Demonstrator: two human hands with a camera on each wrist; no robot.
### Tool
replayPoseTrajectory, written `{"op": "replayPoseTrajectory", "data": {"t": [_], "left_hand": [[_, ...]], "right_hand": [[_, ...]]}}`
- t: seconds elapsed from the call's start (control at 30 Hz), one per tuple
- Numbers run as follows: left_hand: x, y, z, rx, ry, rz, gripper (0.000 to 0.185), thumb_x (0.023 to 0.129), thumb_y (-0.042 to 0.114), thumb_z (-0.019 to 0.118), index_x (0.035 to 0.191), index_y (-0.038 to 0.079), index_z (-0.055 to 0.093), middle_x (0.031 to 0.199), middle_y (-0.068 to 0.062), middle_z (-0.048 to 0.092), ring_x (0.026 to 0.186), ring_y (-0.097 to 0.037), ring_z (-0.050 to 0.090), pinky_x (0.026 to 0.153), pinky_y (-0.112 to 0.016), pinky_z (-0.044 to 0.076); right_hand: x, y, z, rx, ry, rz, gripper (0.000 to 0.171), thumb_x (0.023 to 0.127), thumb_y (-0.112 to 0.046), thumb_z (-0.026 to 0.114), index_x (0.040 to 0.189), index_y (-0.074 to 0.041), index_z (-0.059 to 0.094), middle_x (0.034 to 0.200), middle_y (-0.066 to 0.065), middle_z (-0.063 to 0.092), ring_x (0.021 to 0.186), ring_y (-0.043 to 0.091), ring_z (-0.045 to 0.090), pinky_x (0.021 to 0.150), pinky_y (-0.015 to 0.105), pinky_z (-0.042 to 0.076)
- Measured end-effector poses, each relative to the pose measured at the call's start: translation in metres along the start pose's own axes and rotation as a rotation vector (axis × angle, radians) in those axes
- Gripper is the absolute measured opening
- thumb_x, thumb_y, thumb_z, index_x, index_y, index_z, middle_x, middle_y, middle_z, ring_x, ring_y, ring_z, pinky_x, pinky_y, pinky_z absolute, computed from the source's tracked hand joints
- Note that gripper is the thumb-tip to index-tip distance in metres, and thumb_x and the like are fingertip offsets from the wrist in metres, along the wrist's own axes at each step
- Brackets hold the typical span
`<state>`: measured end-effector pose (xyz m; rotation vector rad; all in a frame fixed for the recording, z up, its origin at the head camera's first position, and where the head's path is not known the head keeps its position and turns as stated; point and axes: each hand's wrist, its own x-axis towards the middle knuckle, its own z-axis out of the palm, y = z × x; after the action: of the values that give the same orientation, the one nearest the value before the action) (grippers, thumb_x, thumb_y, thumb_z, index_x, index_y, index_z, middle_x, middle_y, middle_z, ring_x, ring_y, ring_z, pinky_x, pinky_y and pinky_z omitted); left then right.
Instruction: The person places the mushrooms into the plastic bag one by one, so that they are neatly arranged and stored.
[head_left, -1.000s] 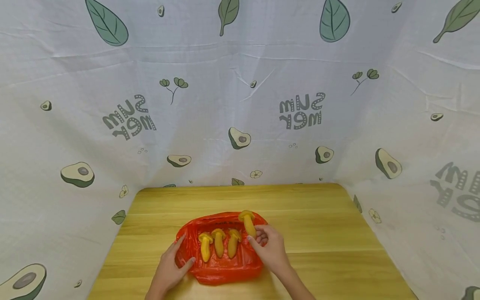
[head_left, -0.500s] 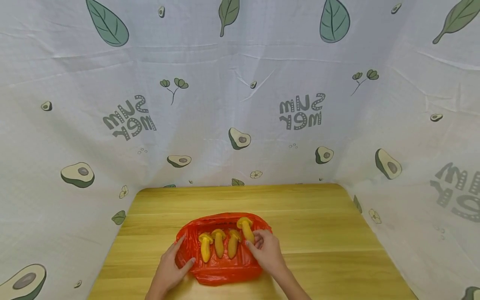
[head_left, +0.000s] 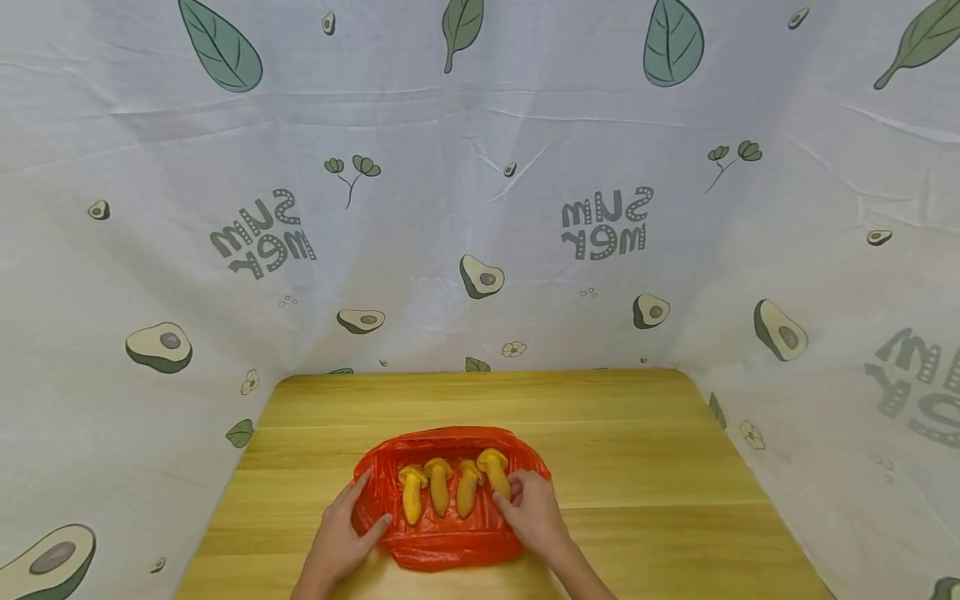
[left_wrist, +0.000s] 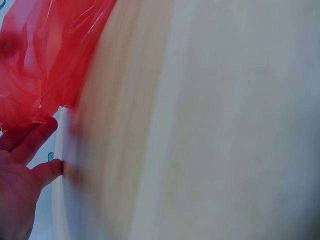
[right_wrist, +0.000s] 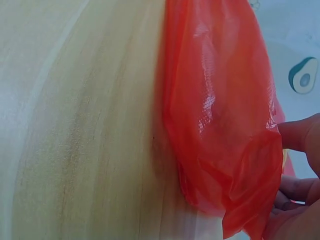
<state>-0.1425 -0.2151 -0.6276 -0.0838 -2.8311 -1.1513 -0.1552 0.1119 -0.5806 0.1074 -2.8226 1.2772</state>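
A red plastic bag (head_left: 450, 552), spread into a shallow tray shape, lies on the wooden table. Three yellow mushrooms (head_left: 438, 492) rest in a row on it, caps pointing away from me. My right hand (head_left: 534, 515) pinches the lower stem of another mushroom (head_left: 492, 465) at the right end of that row. Against the bag's left side rests my left hand (head_left: 339, 537), fingers spread along the edge. The left wrist view shows that hand's fingertips touching the bag's film (left_wrist: 55, 55). In the right wrist view, bag plastic (right_wrist: 220, 105) hides most of the mushroom.
The table (head_left: 637, 450) has a yellowish wood grain and rounded far corners. White cloth (head_left: 420, 200) printed with avocados, leaves and lettering hangs behind it and along both sides.
My right hand has brought its mushroom down toward me, from the bag's far right edge to beside the other mushrooms. My left hand has stayed in place.
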Motion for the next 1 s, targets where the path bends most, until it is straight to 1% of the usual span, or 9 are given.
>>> {"op": "replayPoseTrajectory", "data": {"t": [0.2, 0.37, 0.6, 0.73, 0.83, 1.0], "left_hand": [[-0.0004, -0.0003, -0.0003, 0.003, 0.006, 0.005, 0.086, 0.088, 0.05, 0.077, 0.155, 0.005, 0.045, 0.152, -0.028, 0.05, 0.138, -0.05, 0.05, 0.111, -0.064, 0.045], [-0.0012, 0.0003, -0.0014, 0.01, 0.003, 0.021, 0.087, 0.089, 0.051, 0.075, 0.155, 0.004, 0.044, 0.151, -0.029, 0.05, 0.137, -0.052, 0.05, 0.11, -0.065, 0.045], [-0.0012, -0.0004, -0.0005, 0.005, 0.002, 0.007, 0.088, 0.088, 0.051, 0.076, 0.155, 0.005, 0.044, 0.151, -0.029, 0.051, 0.137, -0.051, 0.05, 0.111, -0.065, 0.044], [-0.0008, -0.0007, 0.0003, 0.009, 0.007, 0.009, 0.088, 0.088, 0.051, 0.076, 0.155, 0.004, 0.044, 0.15, -0.029, 0.051, 0.137, -0.051, 0.05, 0.11, -0.065, 0.045], [0.0001, 0.0001, 0.0, 0.006, 0.009, 0.013, 0.086, 0.089, 0.051, 0.076, 0.155, 0.006, 0.045, 0.15, -0.028, 0.051, 0.136, -0.05, 0.051, 0.11, -0.064, 0.046], [0.0005, 0.0035, -0.0033, -0.001, -0.007, 0.004, 0.085, 0.09, 0.051, 0.075, 0.156, 0.007, 0.044, 0.151, -0.031, 0.049, 0.136, -0.052, 0.05, 0.109, -0.066, 0.046]], "right_hand": [[-0.0005, -0.0004, 0.0024, -0.033, 0.02, 0.004, 0.028, 0.087, -0.015, 0.082, 0.104, 0.003, 0.068, 0.083, 0.003, 0.062, 0.069, 0.008, 0.053, 0.057, 0.018, 0.047], [-0.0004, -0.002, 0.0034, -0.059, 0.027, 0.009, 0.027, 0.085, -0.013, 0.083, 0.101, 0.003, 0.069, 0.079, 0.002, 0.062, 0.068, 0.008, 0.055, 0.056, 0.019, 0.047], [0.0002, -0.0013, 0.0048, -0.081, 0.041, 0.024, 0.025, 0.083, -0.012, 0.083, 0.099, 0.002, 0.069, 0.074, 0.0, 0.064, 0.068, 0.009, 0.058, 0.056, 0.021, 0.049], [0.0017, 0.0006, 0.0054, -0.098, 0.027, 0.037, 0.025, 0.084, -0.013, 0.083, 0.097, 0.001, 0.069, 0.074, -0.001, 0.061, 0.067, 0.009, 0.056, 0.056, 0.022, 0.048], [0.0029, 0.0017, 0.006, -0.108, 0.013, 0.028, 0.025, 0.083, -0.013, 0.084, 0.097, 0.001, 0.069, 0.075, -0.001, 0.06, 0.067, 0.009, 0.054, 0.056, 0.022, 0.047], [0.0044, 0.0019, 0.0069, -0.083, -0.038, 0.035, 0.026, 0.082, -0.013, 0.084, 0.098, 0.001, 0.068, 0.073, -0.001, 0.059, 0.066, 0.01, 0.052, 0.054, 0.021, 0.044]]}}
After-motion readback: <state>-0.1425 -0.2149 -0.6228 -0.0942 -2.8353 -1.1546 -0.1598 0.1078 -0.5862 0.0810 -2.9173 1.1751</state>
